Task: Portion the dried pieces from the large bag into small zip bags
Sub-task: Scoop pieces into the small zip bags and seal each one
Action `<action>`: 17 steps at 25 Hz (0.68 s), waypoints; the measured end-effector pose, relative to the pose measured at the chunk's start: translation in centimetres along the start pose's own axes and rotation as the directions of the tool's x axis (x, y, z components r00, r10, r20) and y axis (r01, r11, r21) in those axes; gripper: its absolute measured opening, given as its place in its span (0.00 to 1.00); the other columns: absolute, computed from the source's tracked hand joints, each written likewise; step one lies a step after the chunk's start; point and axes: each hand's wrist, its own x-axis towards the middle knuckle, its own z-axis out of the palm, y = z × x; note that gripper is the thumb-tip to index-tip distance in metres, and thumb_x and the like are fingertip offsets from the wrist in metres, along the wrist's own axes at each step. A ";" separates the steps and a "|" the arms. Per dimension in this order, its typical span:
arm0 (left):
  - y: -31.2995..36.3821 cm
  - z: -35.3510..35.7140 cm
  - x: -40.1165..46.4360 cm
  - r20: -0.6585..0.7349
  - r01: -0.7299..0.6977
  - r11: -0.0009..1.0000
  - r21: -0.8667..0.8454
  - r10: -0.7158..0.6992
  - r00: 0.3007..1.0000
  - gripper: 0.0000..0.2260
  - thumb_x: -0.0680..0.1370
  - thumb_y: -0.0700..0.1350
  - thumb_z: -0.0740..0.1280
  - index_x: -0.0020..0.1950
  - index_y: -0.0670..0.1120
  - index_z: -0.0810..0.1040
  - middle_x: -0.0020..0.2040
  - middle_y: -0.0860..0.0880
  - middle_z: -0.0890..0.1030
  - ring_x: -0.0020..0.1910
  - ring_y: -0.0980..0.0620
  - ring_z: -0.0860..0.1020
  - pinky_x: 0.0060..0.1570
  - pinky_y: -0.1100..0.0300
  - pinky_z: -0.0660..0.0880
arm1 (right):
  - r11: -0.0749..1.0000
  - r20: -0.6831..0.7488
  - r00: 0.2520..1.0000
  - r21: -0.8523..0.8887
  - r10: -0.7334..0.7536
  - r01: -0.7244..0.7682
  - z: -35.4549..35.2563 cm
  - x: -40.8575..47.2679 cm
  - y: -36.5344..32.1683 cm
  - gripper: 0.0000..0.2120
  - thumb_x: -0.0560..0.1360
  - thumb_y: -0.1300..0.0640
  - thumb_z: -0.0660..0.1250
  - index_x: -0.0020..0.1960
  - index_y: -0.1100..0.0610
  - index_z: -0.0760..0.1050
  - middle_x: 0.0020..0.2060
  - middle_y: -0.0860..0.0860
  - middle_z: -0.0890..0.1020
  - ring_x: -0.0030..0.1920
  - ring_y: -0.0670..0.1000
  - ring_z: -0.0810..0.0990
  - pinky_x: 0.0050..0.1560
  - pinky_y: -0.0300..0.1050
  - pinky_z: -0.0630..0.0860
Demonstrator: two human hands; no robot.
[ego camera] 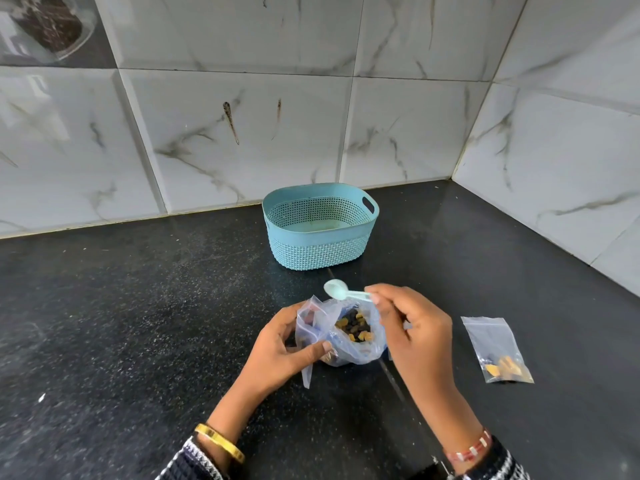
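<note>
While both hands [280,344] crowd the large bag [349,337], countertop [121,306] spreads leftward.

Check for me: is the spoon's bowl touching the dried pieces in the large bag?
Apart. The head view shows the spoon, pinched by the right hand, with its empty bowl raised above the large bag, clear of the dried pieces.

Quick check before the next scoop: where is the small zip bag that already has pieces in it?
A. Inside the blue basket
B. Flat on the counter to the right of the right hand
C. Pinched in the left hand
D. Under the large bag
B: the small zip bag lies flat on the counter, apart from the right hand; the blue basket holds no bag.
</note>
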 end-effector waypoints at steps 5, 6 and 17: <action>0.0 0.0 -0.3 0.013 -0.005 1.000 0.000 0.005 1.000 0.32 0.63 0.52 0.75 0.64 0.46 0.73 0.59 0.48 0.80 0.58 0.54 0.79 0.61 0.51 0.75 | 0.937 0.040 0.957 -0.220 0.287 -0.272 1.0 -1.9 2.8 0.05 0.73 0.65 0.68 0.46 0.61 0.82 0.36 0.50 0.84 0.33 0.43 0.80 0.36 0.26 0.73; 0.0 0.0 -0.3 0.017 -0.007 1.000 0.001 0.007 1.000 0.32 0.63 0.52 0.75 0.64 0.46 0.73 0.59 0.48 0.80 0.58 0.54 0.79 0.61 0.52 0.75 | 0.932 0.085 0.968 -0.304 0.235 -0.200 1.4 -2.4 3.2 0.05 0.70 0.66 0.70 0.45 0.61 0.82 0.35 0.52 0.84 0.33 0.46 0.81 0.36 0.31 0.76; 0.0 0.9 -1.0 0.043 0.012 0.995 -0.100 -0.008 0.999 0.24 0.67 0.41 0.74 0.62 0.45 0.74 0.56 0.50 0.82 0.56 0.53 0.80 0.56 0.63 0.75 | 0.880 0.289 0.943 -0.475 0.165 -0.009 4.0 -2.4 3.2 0.12 0.59 0.66 0.78 0.40 0.56 0.81 0.27 0.48 0.79 0.26 0.45 0.76 0.23 0.33 0.66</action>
